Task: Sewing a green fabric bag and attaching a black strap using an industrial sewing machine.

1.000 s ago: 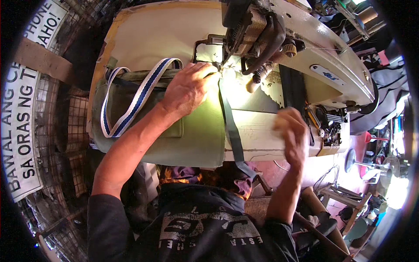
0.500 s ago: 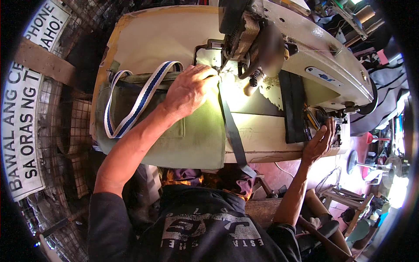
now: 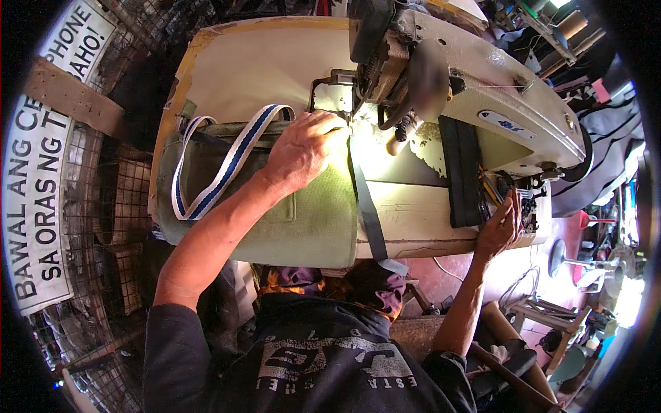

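Note:
My left hand (image 3: 306, 148) lies on the edge of an olive-green fabric bag (image 3: 323, 227), its fingers closed on that edge close beside the needle area of a sewing machine (image 3: 441, 76). A dark binding tape (image 3: 370, 213) runs from there along the bag's edge and hangs over the table's front. The fingertips are partly lost in the lamp's glare. A white strap with a blue stripe (image 3: 231, 168) loops on top of the bag. At the right end of the table my right hand (image 3: 501, 227) is open with nothing visible in it, just below some small tools (image 3: 492, 189).
Black strips (image 3: 460, 172) lie across the table under the machine arm. A wire-mesh wall with white signs (image 3: 41, 206) stands at the left. To the right are a wooden stool (image 3: 551, 313) and a fan (image 3: 558, 258) on the floor.
My right hand has drawn slightly back toward me from the small tools, and its fingers have come closer together. My left hand stays at the bag's edge. The whole view has shifted slightly.

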Tool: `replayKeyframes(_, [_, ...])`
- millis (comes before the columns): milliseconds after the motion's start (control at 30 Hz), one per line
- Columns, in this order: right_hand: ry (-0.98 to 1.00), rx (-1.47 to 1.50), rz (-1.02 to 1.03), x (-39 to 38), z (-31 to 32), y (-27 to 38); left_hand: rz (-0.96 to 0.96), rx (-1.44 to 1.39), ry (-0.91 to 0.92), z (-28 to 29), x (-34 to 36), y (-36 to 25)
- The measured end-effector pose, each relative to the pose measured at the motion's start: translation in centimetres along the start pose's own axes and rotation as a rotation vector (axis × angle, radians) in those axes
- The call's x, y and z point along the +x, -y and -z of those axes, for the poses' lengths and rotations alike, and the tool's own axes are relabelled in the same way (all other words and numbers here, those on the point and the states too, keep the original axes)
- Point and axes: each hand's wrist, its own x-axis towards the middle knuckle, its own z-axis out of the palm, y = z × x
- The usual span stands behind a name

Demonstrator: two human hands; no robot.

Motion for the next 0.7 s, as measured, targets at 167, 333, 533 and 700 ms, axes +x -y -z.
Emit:
replayKeyframes(167, [-0.002, 0.001, -0.006, -0.2, 0.0, -0.1, 0.011, -0.002, 0.025, 0.0, -0.1, 0.2])
replayKeyframes(333, [0.010, 0.026, -0.008, -0.1, 0.1, -0.1, 0.017, 0.011, 0.024, 0.0, -0.2, 0.1])
replayKeyframes(533, [-0.269, -0.054, 0.175, 1.1, 2.6, 7.0, 0.035, -0.015, 0.046, -0.2, -0.5, 0.4])
replayKeyframes(700, [0.348, 0.335, 0.245, -3.6, 2.6, 20.4, 0.053, -0.050, 0.034, -0.2, -0.3, 0.5])
